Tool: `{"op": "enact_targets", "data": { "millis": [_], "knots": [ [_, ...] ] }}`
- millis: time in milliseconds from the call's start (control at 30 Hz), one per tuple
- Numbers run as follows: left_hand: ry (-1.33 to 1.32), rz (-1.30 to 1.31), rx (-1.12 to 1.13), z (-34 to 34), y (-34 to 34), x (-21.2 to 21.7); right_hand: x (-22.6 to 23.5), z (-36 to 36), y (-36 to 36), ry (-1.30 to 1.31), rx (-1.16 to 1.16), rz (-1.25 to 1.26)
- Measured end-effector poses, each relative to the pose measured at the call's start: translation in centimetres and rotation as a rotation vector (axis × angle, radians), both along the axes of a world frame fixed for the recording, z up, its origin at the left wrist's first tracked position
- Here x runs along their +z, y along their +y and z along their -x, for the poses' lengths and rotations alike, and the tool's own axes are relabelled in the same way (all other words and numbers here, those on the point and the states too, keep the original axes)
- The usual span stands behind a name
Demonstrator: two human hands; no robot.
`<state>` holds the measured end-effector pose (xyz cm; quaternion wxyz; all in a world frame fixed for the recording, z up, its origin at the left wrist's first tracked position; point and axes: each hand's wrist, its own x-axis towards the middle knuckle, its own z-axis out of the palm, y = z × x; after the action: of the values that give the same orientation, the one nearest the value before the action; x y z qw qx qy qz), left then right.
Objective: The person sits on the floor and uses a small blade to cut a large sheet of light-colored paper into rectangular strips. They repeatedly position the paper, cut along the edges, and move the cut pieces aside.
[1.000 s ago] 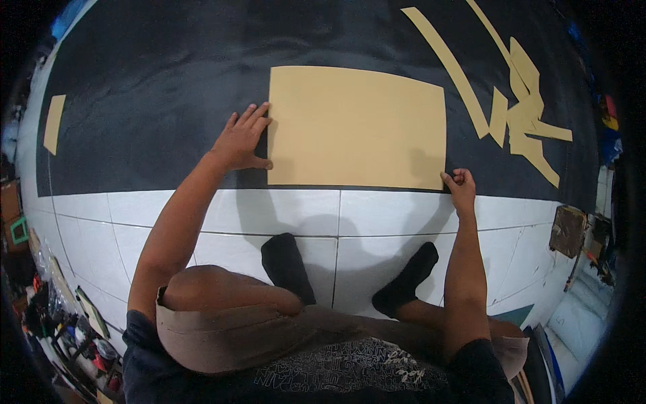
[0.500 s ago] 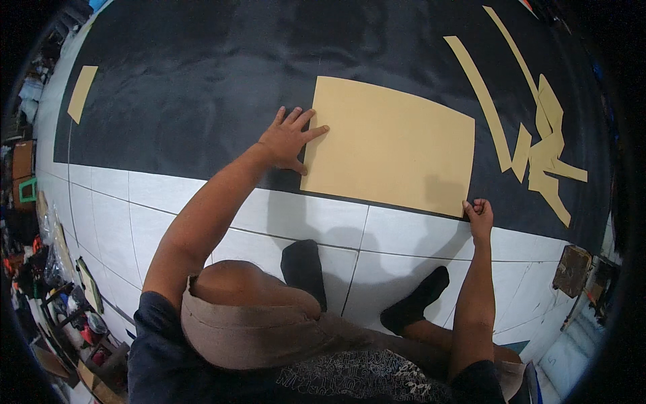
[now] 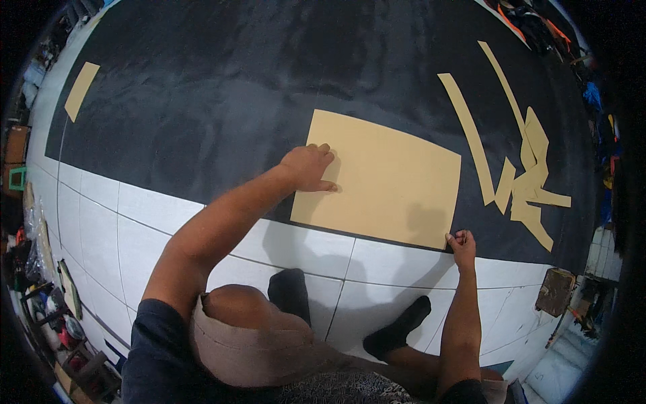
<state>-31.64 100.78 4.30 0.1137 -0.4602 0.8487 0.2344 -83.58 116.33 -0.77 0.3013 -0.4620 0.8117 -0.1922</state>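
Observation:
A large tan card sheet [image 3: 383, 182] with a slightly curved far edge lies flat on black sheet material [image 3: 222, 114], close to its near edge. My left hand [image 3: 309, 168] rests over the card's left side, thumb apart from the bent fingers, palm down and gripping nothing. At the near right corner, my right hand [image 3: 463, 249] is closed, its thumb and curled fingers pinching the card's corner.
Right of the card lie a long tan strip [image 3: 468, 138] and several overlapping tan pieces [image 3: 531, 185]. A small tan piece [image 3: 82, 92] sits far left. White floor tiles [image 3: 161, 202] border the black material; a worn brown block [image 3: 556, 291] stands at right. Assorted clutter lines the left side.
My left hand has shifted from the card's left edge further onto it, its spread fingers now bent. My right hand stays at the corner. The whole view has tilted, putting everything lower.

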Motion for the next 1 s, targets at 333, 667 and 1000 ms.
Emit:
{"op": "enact_targets", "data": {
  "millis": [333,667,1000],
  "knots": [
    [-0.04,-0.039,0.14,2.9,-1.1,-0.4,1.4,0.1,-2.7,0.14,-0.002,0.023],
    [-0.157,-0.043,0.209,2.9,-1.2,-1.9,3.8,-29.6,-20.7,-0.222,0.117,0.24],
    [-0.203,0.031,0.178,3.6,-1.3,-2.2,1.4,-40.0,-25.2,-0.345,0.49,0.251]
  ]
}}
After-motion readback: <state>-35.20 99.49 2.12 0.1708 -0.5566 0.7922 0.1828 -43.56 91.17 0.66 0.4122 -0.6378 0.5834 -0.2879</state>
